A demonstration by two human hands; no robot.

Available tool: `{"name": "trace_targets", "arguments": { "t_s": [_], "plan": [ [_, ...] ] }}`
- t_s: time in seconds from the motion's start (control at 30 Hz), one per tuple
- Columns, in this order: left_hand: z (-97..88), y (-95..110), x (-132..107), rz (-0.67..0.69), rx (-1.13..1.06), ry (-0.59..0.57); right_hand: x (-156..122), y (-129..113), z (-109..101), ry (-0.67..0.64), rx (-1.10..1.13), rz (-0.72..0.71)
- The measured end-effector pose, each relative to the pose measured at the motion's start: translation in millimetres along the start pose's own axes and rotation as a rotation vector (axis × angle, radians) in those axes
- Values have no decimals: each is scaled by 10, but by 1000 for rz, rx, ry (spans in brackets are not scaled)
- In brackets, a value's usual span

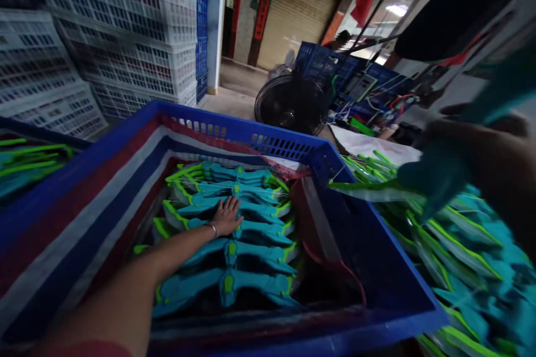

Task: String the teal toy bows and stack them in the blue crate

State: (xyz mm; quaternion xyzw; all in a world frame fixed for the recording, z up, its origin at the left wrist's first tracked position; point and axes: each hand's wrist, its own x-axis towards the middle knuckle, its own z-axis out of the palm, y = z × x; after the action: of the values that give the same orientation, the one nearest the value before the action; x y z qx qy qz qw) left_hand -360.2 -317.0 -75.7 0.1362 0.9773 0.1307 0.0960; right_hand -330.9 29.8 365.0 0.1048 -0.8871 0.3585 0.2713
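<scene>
My left hand [227, 216] lies palm down with its fingers spread on a row of teal-and-green plastic toy bows [240, 254]. The bows nest one behind another, with thin strings across them, inside a blue crate [402, 304]. Striped red, white and blue cloth [104, 201] lines the crate. At the right edge my right hand [498, 162], dark and motion-blurred, grips another teal toy bow [444, 173]. Its green-edged limb points left over the crate's right rim. Part of this hand is cut off by the frame.
A heap of similar bows [473, 245] lies right of the crate; more green-edged pieces [33, 159] sit at left. White slatted crates [125, 28] are stacked behind. A black fan [288, 106] stands beyond the far rim. Another person [341, 42] is behind blue crates [314, 61].
</scene>
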Motion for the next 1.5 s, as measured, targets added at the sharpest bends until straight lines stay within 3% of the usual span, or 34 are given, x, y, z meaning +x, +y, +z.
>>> {"name": "trace_targets", "arguments": {
  "t_s": [0.07,0.13,0.2,0.27,0.3,0.4,0.5,0.63,0.83,1.3,1.5],
  "plan": [
    [30,0,-6,10,-11,26,29,-149,464,-103,32,-59],
    [56,-6,-4,23,-22,53,-48,-184,1165,-317,-90,-207],
    [83,-16,0,31,-30,78,-250,-82,1959,-563,-370,-319],
    [110,-25,3,37,-36,99,-522,149,2684,-809,-635,-352],
    [123,-29,3,40,-38,107,-653,302,2987,-872,-679,-343],
    [156,-41,3,57,-48,135,-910,817,3643,-931,-769,-274],
    [175,-50,5,65,-58,155,-954,1246,4021,-927,-826,-216],
    [163,-39,-4,63,-81,149,-930,1548,4291,-932,-841,-190],
    [126,12,-10,54,-115,154,-930,1709,4407,-942,-810,-215],
    [146,-1,-19,72,-102,164,-955,1799,4587,-929,-800,-300],
    [107,7,-31,47,-111,241,-988,1756,4585,-916,-797,-286]
  ]
}}
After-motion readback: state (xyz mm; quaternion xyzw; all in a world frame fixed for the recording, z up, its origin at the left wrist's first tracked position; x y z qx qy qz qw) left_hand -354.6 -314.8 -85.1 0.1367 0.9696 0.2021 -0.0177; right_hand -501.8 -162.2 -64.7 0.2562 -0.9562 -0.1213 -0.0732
